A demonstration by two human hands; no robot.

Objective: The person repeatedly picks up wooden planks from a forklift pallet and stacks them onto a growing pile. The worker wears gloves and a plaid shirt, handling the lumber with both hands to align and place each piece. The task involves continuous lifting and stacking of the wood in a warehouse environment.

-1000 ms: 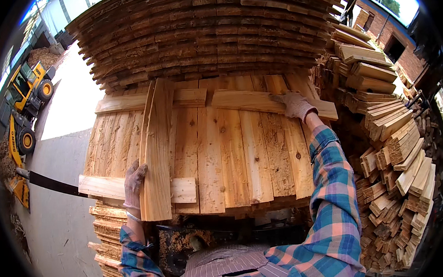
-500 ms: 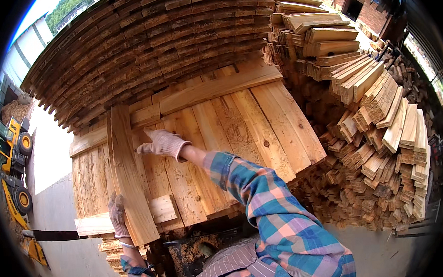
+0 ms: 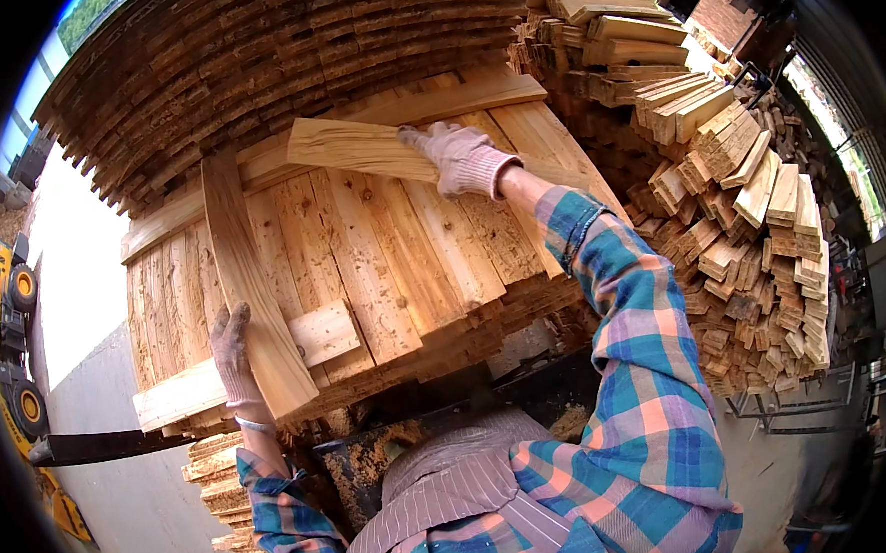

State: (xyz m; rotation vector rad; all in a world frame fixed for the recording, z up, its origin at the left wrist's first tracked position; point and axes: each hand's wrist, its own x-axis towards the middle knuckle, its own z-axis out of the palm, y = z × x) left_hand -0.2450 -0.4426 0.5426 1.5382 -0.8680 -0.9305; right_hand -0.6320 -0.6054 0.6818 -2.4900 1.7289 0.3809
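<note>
In a knitted work glove, my left hand [image 3: 233,356] grips the left edge of a long wooden plank [image 3: 246,292] near its close end. That plank lies lengthwise across the left part of a layer of side-by-side boards [image 3: 382,250]. My right hand [image 3: 465,161], gloved too, is closed over a second wooden board [image 3: 356,151], which slants across the layer farther back. Its right end runs under my hand and wrist. A crosswise board [image 3: 434,101] lies along the far side of the layer. A shorter light board [image 3: 328,333] lies beside the plank at the near side.
A tall stack of boards [image 3: 301,54] rises right behind the layer. On the right, a curved pile of cut boards [image 3: 749,190] stands close. Yellow wheeled machinery [image 3: 13,299] sits at the far left on the concrete floor [image 3: 97,365]. A dark, sawdust-strewn surface [image 3: 372,455] is nearest me.
My right hand has moved right and away from beside the plank, and now holds a board set at a slant. The left hand stays on its plank. The whole view has shifted.
</note>
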